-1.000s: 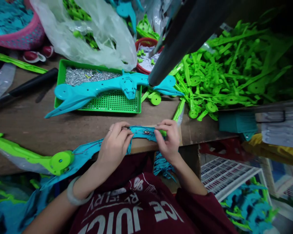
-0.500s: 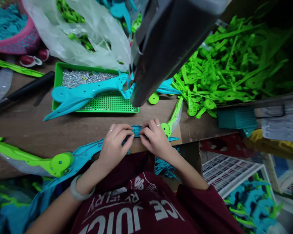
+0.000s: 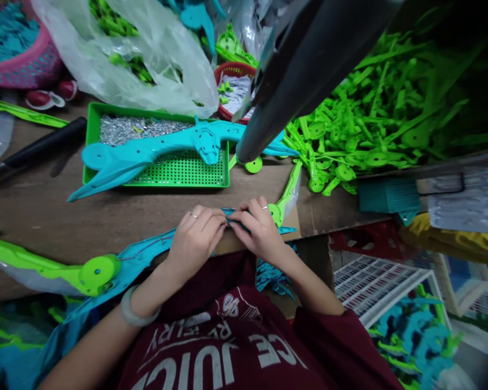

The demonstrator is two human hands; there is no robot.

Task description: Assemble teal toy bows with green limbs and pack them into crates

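Note:
At the table's front edge lies a long blue plastic shell (image 3: 145, 252), its hollow side up. A thin dark red cord or wire runs along it. A green arm with a round hub (image 3: 98, 274) is fitted at its left end, and another green arm (image 3: 287, 196) at its right end. Over the shell's middle, my left hand (image 3: 197, 235) is closed, thumb and fingers pinched together. My right hand (image 3: 257, 228) meets it fingertip to fingertip, also pinching. Whatever small thing they hold is hidden by the fingers.
A second blue shell (image 3: 146, 146) lies across a green tray (image 3: 174, 181) of small metal screws. A dark tool shaft (image 3: 264, 122) hangs over the table. Behind are a red basket (image 3: 222, 73), a plastic bag (image 3: 158, 70) and a heap of green parts (image 3: 374, 119).
My left hand has moved slightly right, and its fingertips now meet those of my right hand. The view has shifted, with the hanging tool now further right and the red basket showing.

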